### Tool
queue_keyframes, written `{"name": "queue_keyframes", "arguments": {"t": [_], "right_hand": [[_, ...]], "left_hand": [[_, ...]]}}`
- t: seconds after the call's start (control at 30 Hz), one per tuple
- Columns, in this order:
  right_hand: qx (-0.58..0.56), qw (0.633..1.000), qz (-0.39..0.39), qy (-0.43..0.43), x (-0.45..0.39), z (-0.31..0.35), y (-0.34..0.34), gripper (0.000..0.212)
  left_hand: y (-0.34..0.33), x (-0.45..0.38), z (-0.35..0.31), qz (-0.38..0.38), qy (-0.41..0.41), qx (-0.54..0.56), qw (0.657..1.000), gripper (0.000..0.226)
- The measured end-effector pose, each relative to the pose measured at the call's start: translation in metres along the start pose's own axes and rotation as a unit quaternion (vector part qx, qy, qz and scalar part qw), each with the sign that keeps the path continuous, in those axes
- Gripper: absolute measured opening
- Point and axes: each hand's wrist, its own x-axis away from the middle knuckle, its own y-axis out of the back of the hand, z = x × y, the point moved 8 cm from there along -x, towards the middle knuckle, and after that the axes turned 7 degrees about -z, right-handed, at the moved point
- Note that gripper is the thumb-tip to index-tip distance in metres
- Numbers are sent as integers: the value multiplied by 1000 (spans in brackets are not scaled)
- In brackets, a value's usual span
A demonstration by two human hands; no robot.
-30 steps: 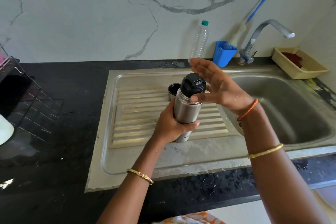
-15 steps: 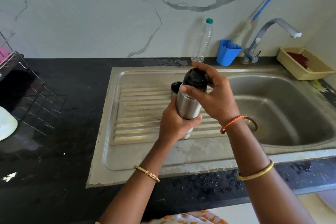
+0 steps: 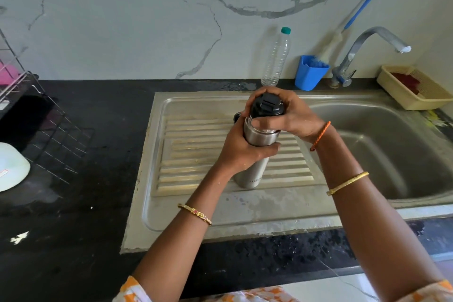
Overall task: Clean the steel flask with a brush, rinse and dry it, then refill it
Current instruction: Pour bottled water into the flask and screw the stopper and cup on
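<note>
Right hand is curled over the ribbed black plastic lid of the brushed steel cylindrical flask, fingers wrapped round it, thumb on the near side. Left hand grips the body mid-height, holding it upright with its base on the ridged drainboard of the dull stainless steel sink, centre of the frame.

My guess is this is either the opening twist before cleaning or the closing twist after refilling; can't tell which from one look, since nothing shows what's inside. The long blue-handled white-bristle bottle brush sits in the blue plastic holder at upper right, by the curved chrome tap, which isn't running. A small dark round cup peeks out just behind the flask, mostly hidden.

Further out: a clear ribbed plastic bottle with a green cap against the veined marble wall, a cream plastic tray at far right, speckled black stone counter, and a wire rack on the left edge.
</note>
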Motion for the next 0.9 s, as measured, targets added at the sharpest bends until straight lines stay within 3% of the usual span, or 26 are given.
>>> {"name": "queue_keyframes", "arguments": {"t": [0.2,0.37,0.5,0.6,0.7,0.8,0.9], "right_hand": [[45,980,-193,18,12,0,6,28],[119,930,-346,-28,28,-6,11,28],[163,892,-417,-55,41,6,8,26],[171,882,-432,-71,43,8,5,27],[159,903,-392,-70,39,4,5,28],[30,960,-267,-79,32,3,9,40],[-72,959,-246,-124,22,-11,43,46]], "left_hand": [[-2,10,-4,-89,-10,0,996,67],[-3,22,-11,-151,-49,-42,986,63],[-3,25,-11,-180,-64,-80,978,58],[-4,25,-12,-177,-72,-105,976,58],[-5,22,-11,-146,-52,-114,981,58],[-2,17,-7,-127,-37,-119,984,57],[1,15,-2,-129,-36,-106,985,57]]}}
